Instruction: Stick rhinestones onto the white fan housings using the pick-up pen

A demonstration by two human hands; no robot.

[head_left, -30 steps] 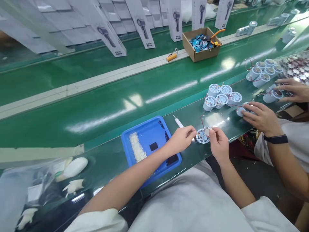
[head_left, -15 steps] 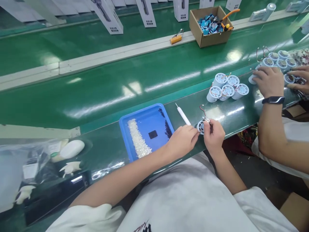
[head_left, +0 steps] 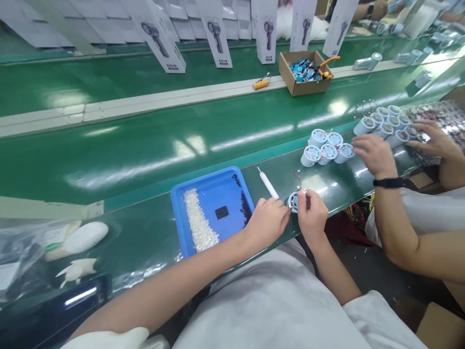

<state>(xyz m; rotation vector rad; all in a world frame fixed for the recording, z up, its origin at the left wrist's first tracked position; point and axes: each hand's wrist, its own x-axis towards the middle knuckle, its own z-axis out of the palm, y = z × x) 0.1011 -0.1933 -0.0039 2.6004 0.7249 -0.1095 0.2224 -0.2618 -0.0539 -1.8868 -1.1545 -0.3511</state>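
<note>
A light-blue round fan housing (head_left: 293, 200) with a spoked top stands at the bench's front edge, between my hands. My left hand (head_left: 268, 218) is closed at its left rim, with a thin dark piece just showing at the fingertips. On the other side my right hand (head_left: 313, 213) pinches thin dark wires (head_left: 308, 199) over the housing, and the fingers partly cover it. One loose wire (head_left: 298, 178) sticks up behind. A white pen-like tool (head_left: 268, 183) lies just beyond my left hand. Left of that is a blue tray (head_left: 177, 213) with white bits (head_left: 198, 220) and black bits (head_left: 246, 206).
Several finished-looking housings (head_left: 328, 152) are grouped at the right. A co-worker's hand (head_left: 378, 154) reaches beside them, near more housings (head_left: 385, 128). Behind run a green belt (head_left: 152, 131), a carton (head_left: 308, 88) and an orange cylinder (head_left: 260, 85). A white turtle-shaped piece (head_left: 77, 269) lies left.
The view has tilted up, so the scene sits lower and shows more of the far side. The co-worker's near hand has moved toward the grouped housings. My hands keep their hold at the housing.
</note>
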